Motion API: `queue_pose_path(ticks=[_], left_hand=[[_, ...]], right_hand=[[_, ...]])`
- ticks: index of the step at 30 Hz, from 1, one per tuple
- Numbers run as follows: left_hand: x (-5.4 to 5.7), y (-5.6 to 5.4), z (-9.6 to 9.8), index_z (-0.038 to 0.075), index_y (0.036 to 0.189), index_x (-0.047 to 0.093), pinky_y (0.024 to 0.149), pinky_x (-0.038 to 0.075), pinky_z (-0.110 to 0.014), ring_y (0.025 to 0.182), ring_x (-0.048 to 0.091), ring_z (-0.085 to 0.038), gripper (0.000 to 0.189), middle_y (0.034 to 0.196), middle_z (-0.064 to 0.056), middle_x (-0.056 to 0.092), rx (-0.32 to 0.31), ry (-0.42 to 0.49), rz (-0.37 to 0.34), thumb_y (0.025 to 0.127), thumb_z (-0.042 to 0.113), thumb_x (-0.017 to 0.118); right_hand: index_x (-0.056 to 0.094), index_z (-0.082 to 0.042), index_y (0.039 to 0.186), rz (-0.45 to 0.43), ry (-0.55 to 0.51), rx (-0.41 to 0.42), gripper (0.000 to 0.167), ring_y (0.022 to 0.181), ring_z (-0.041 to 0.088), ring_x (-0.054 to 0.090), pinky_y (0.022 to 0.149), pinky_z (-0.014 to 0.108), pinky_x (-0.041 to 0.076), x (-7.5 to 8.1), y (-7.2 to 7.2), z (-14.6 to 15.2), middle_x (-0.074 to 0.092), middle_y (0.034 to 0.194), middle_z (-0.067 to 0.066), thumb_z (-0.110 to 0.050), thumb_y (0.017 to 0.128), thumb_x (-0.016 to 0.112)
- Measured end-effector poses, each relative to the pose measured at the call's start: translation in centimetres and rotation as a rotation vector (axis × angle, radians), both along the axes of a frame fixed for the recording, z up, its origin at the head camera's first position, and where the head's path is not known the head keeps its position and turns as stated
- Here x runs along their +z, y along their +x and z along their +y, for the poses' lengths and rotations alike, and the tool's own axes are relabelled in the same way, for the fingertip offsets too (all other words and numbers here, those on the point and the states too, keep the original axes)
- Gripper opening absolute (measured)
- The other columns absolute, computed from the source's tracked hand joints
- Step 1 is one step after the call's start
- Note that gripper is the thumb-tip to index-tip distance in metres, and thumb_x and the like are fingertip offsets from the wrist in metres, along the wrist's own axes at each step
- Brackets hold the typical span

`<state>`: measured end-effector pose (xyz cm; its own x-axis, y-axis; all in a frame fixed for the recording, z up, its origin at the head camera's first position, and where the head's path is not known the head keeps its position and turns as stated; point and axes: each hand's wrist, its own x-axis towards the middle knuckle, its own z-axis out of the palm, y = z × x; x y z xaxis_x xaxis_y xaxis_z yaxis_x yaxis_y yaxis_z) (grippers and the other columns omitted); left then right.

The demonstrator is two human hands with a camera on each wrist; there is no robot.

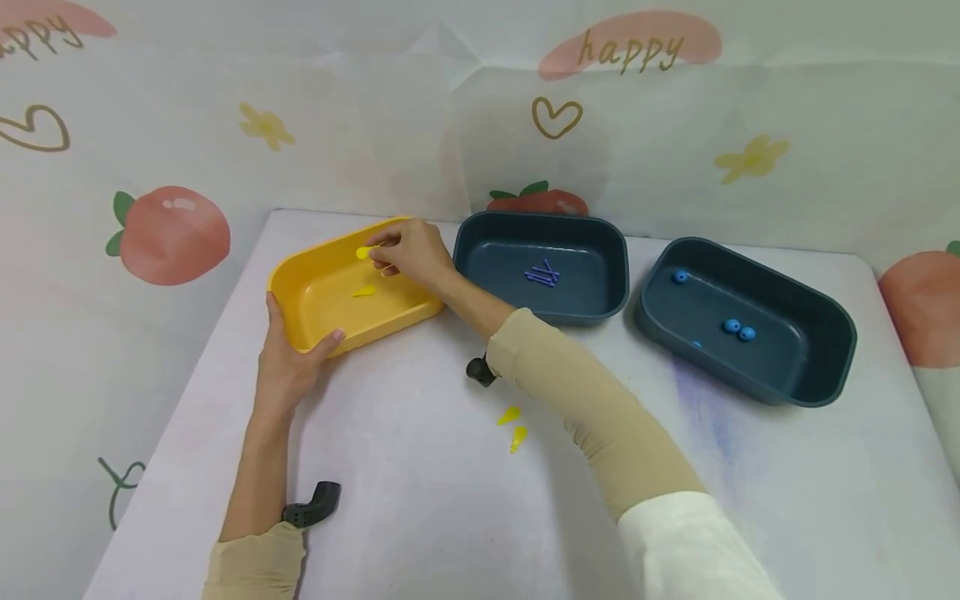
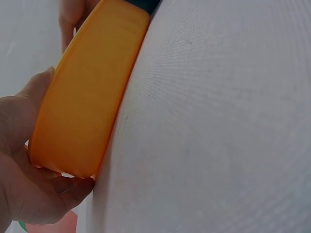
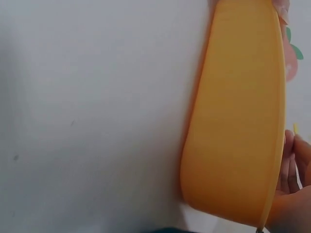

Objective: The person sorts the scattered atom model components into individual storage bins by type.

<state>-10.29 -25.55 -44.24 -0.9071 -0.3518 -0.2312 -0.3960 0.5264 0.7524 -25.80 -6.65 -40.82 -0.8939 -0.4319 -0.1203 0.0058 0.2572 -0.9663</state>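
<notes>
Above the yellow bin (image 1: 390, 321), my right hand (image 1: 416, 254) pinches a small yellow drop-shaped piece (image 1: 363, 252) between thumb and fingers. Another yellow piece (image 1: 364, 291) lies on the bin's floor. My left hand (image 1: 288, 371) grips the bin's near left corner, its thumb at the front rim and its fingers round the left end. In the left wrist view those fingers curl against the bin's outer wall (image 2: 92, 87). From the right wrist, the bin's side hides part of my right hand (image 3: 294, 170). Two more yellow pieces, one here (image 1: 509, 415) and one nearer (image 1: 518, 438), lie on the table.
A dark blue bin (image 1: 540, 318) in the middle holds several purple sticks (image 1: 542, 274). To the right, a second dark bin (image 1: 757, 385) contains several blue beads (image 1: 731, 326). The white table (image 1: 420, 500) meets a printed cloth (image 1: 375, 125) behind.
</notes>
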Motion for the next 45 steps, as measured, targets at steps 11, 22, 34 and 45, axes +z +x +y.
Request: queue_pose_path(ticks=[11,22,34,45], left_hand=[[0.1,0.0,-0.2,0.028,0.155,-0.02,0.121,0.011,-0.051,0.151,0.008,-0.035,0.114,0.166,-0.008,-0.003,-0.023,-0.015,0.001,0.089,0.048,0.071],[0.1,0.0,-0.1,0.027,0.155,-0.019,0.121,0.011,-0.05,0.151,0.01,-0.034,0.114,0.166,-0.008,-0.003,-0.04,-0.001,0.032,0.089,0.048,0.071],[0.0,0.2,-0.2,0.027,0.155,-0.019,0.121,0.012,-0.05,0.151,0.011,-0.034,0.113,0.166,-0.007,-0.002,-0.029,-0.005,0.021,0.089,0.047,0.071],[-0.2,0.0,-0.4,0.027,0.155,-0.018,0.121,0.011,-0.05,0.151,0.009,-0.034,0.113,0.166,-0.006,-0.003,-0.033,-0.009,0.033,0.089,0.047,0.071]], right_hand=[[0.075,-0.001,0.11,-0.085,0.052,-0.047,0.022,0.064,0.017,0.07,0.065,0.022,0.058,-0.8,-0.2,-1.2,0.072,0.08,0.007,-0.009,0.09,0.073],[0.076,-0.001,0.102,-0.129,0.126,-0.068,0.015,0.063,0.019,0.07,0.062,0.023,0.057,-1.6,-0.5,-1.8,0.07,0.072,0.007,-0.009,0.089,0.074],[0.078,-0.006,0.103,-0.274,0.305,-0.107,0.013,0.053,0.013,0.064,0.054,0.016,0.053,-2.2,-1.0,-3.0,0.069,0.068,0.005,-0.011,0.092,0.072],[0.078,-0.008,0.105,-0.317,0.383,-0.115,0.015,0.048,0.011,0.061,0.051,0.016,0.052,-2.3,-1.2,-3.3,0.067,0.066,0.005,-0.012,0.091,0.073]])
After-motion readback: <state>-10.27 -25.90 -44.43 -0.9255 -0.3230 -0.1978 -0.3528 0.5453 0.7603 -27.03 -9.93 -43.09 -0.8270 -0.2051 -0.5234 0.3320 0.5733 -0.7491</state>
